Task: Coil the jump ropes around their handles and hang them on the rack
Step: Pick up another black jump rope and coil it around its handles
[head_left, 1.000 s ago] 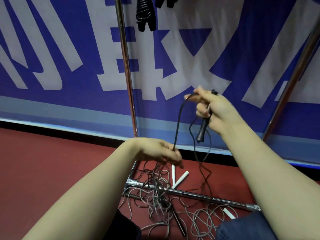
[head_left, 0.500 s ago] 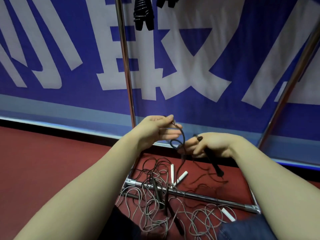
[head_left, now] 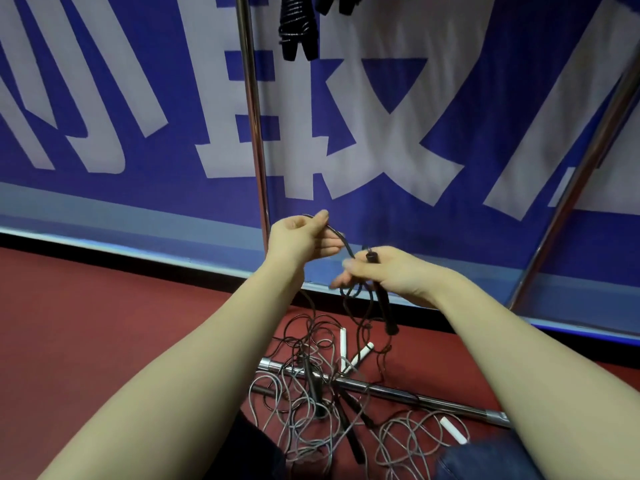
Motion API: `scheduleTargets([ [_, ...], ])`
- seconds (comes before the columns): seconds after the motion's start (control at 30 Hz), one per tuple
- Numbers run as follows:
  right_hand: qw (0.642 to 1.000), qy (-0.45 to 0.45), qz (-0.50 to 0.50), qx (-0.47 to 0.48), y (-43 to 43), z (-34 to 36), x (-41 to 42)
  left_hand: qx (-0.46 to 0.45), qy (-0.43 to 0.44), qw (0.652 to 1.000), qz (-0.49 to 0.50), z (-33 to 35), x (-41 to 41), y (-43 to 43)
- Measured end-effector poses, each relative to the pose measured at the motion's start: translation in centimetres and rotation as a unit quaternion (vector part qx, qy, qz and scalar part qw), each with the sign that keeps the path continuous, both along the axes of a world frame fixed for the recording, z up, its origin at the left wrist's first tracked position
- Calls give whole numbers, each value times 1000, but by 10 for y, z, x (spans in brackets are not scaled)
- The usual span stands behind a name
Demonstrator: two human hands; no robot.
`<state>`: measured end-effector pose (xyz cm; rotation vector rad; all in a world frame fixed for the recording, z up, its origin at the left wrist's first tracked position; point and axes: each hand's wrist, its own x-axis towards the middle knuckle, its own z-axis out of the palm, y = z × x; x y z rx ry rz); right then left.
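My right hand (head_left: pixel 391 273) grips the black handle (head_left: pixel 384 306) of a jump rope, the handle pointing down and to the right. Its thin black cord (head_left: pixel 341 242) runs up to my left hand (head_left: pixel 299 242), which pinches it just left of the right hand. More of the cord hangs in loops under my hands down to the floor. A metal rack has an upright pole (head_left: pixel 254 133) behind my left hand. Coiled black ropes (head_left: pixel 296 27) hang at the rack's top edge.
A tangle of grey and black ropes (head_left: pixel 311 410) with white handles (head_left: pixel 358 356) and black handles lies on the red floor over the rack's base bar (head_left: pixel 398 394). The rack's slanted right pole (head_left: pixel 571 192) stands at the right. A blue and white banner (head_left: pixel 381 133) covers the wall. My knees are at the bottom.
My right hand came down from head height with the handle to meet my left hand. My left hand rose and took the cord near the handle.
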<state>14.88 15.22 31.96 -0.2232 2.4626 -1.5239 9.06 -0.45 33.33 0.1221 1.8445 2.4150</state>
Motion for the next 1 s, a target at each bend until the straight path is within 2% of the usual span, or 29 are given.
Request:
scheduleTargets([
  [0.13,968,-83,45,231,1,-19,2,27,17,996,80,-2,-12,-13],
  [0.2,963,-97,67,242,0,-17,4,41,6,994,104,-5,-15,-13],
  [0.3,995,-27,2,97,-4,-1,6,87,-45,986,134,-11,-23,-10],
  [0.37,997,3,-69,-40,-3,8,4,72,-98,989,84,-15,-25,-9],
  [0.47,984,20,-119,-133,-4,19,3,31,-150,985,-77,-15,-13,-7],
  [0.57,959,57,-190,-201,-5,31,-1,-29,-77,965,-248,-2,3,-4],
  [0.67,929,79,-223,-284,2,43,-3,-100,-8,916,-387,0,16,-2],
  [0.77,899,99,-229,-361,9,53,-3,-229,73,860,-450,-18,18,-1],
  [0.87,848,123,-236,-458,18,60,-3,-366,84,780,-500,-37,14,-6],
  [0.9,834,125,-241,-480,22,61,-4,-397,76,764,-504,-40,14,-8],
  [0.93,831,118,-250,-484,25,60,-5,-405,68,764,-498,-42,13,-10],
  [1.0,860,72,-275,-425,30,52,-7,-349,59,815,-459,-40,11,-11],
])
